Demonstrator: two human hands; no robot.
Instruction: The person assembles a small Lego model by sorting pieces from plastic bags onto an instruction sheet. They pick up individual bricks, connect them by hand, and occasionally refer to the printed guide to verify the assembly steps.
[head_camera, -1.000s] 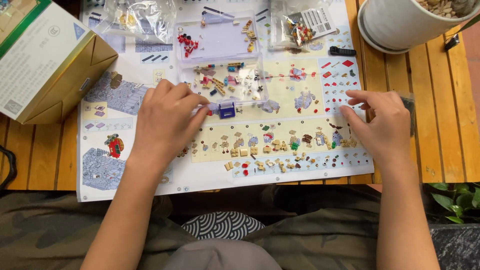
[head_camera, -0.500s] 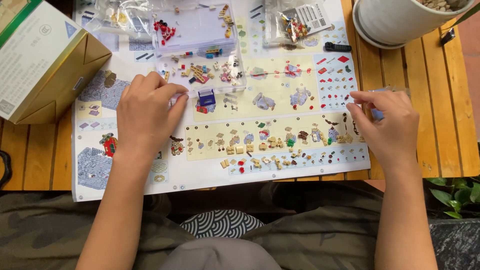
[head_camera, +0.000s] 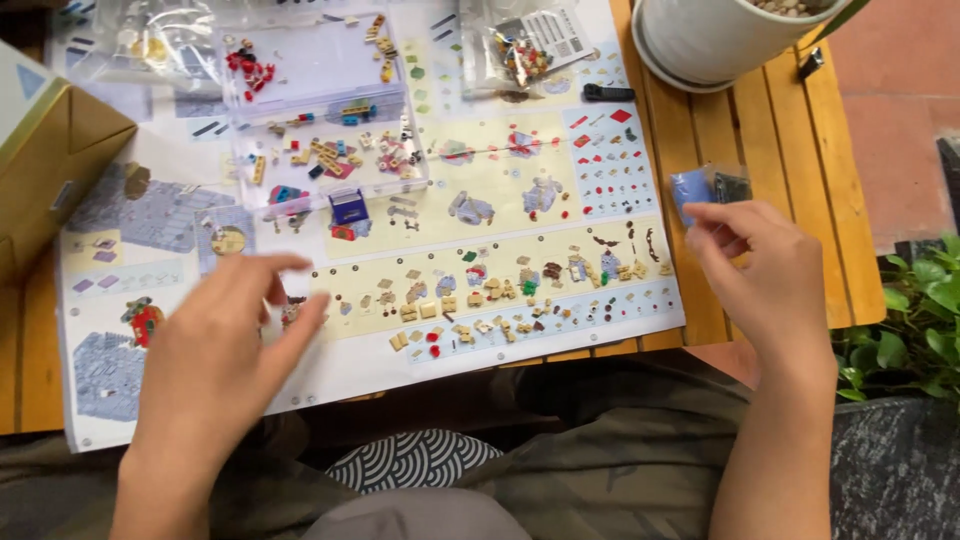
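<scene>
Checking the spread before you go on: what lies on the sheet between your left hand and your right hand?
Head view: between the left hand and right hand, rows of small tan, red and grey brick pieces lie scattered on the printed instruction sheet.

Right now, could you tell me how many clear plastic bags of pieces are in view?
3: one bag at the top left, one bag at the top centre, and a small bag in the right hand. More may lie out of frame.

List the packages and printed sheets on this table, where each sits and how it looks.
Cardboard box: left edge, tan with a white top.
Instruction sheet: table centre, large, white and pale yellow.
Clear bags: top, holding small pieces.
Small clear bag: in right hand, blue piece inside.
</scene>
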